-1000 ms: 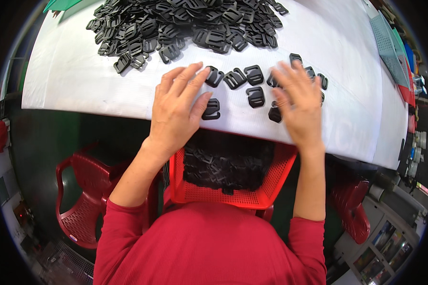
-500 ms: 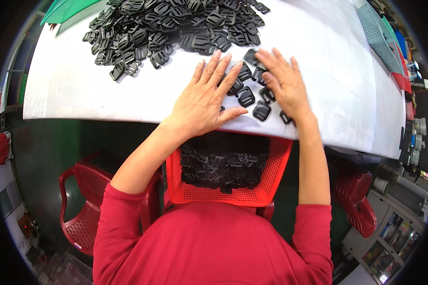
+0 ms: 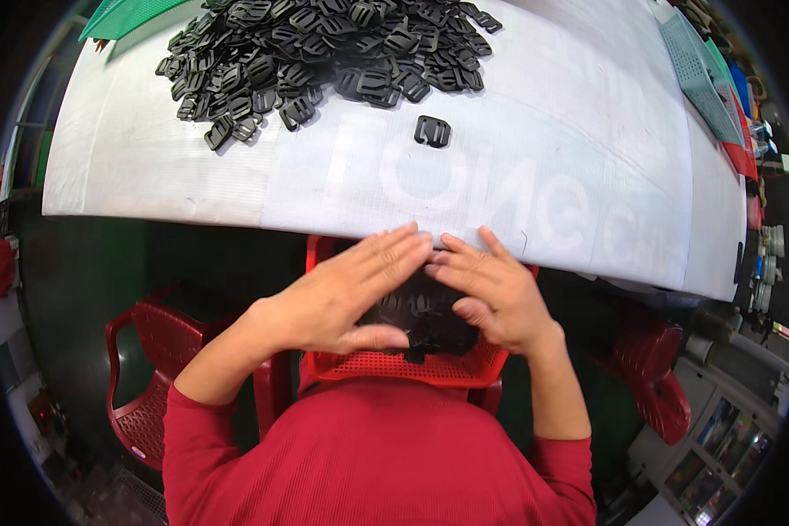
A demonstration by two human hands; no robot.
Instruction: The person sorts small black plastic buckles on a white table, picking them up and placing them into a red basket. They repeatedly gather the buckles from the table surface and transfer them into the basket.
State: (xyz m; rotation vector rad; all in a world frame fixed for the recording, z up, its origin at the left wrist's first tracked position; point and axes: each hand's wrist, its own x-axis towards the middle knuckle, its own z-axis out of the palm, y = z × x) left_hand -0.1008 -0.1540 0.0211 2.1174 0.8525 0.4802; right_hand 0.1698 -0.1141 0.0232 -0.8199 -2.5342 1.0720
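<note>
My left hand is held over the red basket at the table's front edge, fingers stretched out and thumb apart. Facing it, my right hand is also spread, its fingertips close to the left ones. Neither hand grips anything that I can see. Below them, black plastic buckles lie in the basket, partly hidden by my hands. One single buckle rests on the white-covered table beyond my hands. A large heap of the same buckles spreads across the far side.
A green basket stands at the far left corner of the table, a grey-blue basket at the right edge beside something red. Dark red plastic chairs flank me below the table. A cabinet is at lower right.
Both hands have come back from the tabletop to above the basket. The loose buckles under them have left the table, except one. The far heap looks unchanged.
</note>
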